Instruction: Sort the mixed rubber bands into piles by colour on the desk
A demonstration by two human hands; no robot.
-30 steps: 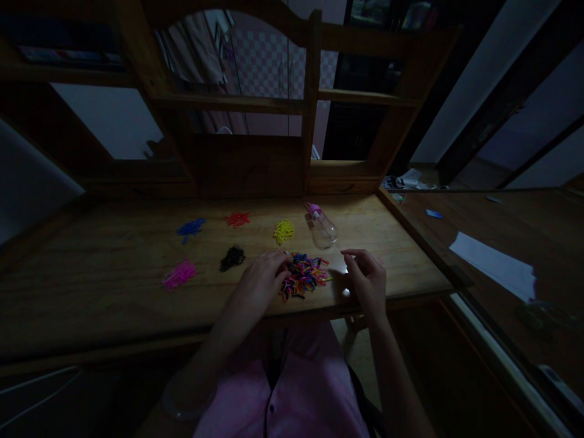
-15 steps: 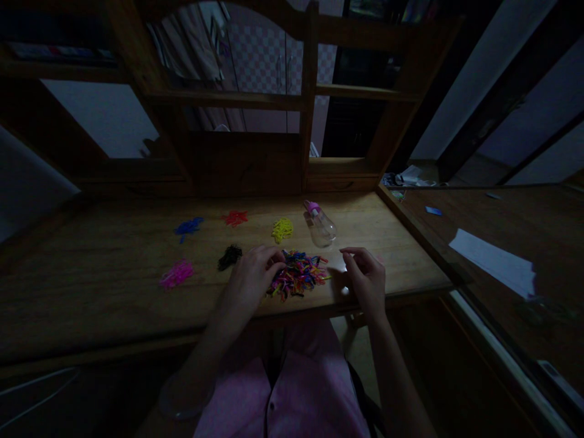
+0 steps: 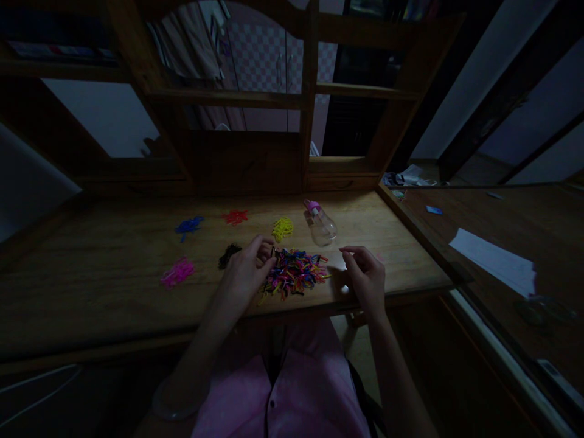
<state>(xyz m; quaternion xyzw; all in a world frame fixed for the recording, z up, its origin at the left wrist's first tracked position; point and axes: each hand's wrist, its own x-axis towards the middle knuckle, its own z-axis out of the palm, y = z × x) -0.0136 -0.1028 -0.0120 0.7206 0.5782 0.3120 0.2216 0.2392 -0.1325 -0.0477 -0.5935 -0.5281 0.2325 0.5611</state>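
Observation:
A mixed heap of small coloured rubber bands [image 3: 296,272] lies near the table's front edge. At the heap's left side, my left hand [image 3: 250,263] pinches a black rubber band [image 3: 273,251] between thumb and forefinger. My right hand [image 3: 365,274] rests right of the heap with its fingers curled and the fingertips together; whether anything is in them cannot be seen. Sorted piles lie around: black bands [image 3: 229,256] just beside my left hand and partly behind it, yellow bands [image 3: 282,228], red bands [image 3: 235,217], blue bands [image 3: 188,226] and pink bands [image 3: 177,272].
A clear bottle [image 3: 324,229] with a pink cap lies on its side behind the heap. The wooden table [image 3: 114,261] backs onto a shelf frame [image 3: 228,97]. On the brown surface at right are white papers [image 3: 495,261] and a small blue card [image 3: 434,210].
My left hand has moved back left and slightly away from me, out of the heap, with a black rubber band now showing in its fingers. My right hand has stayed in place.

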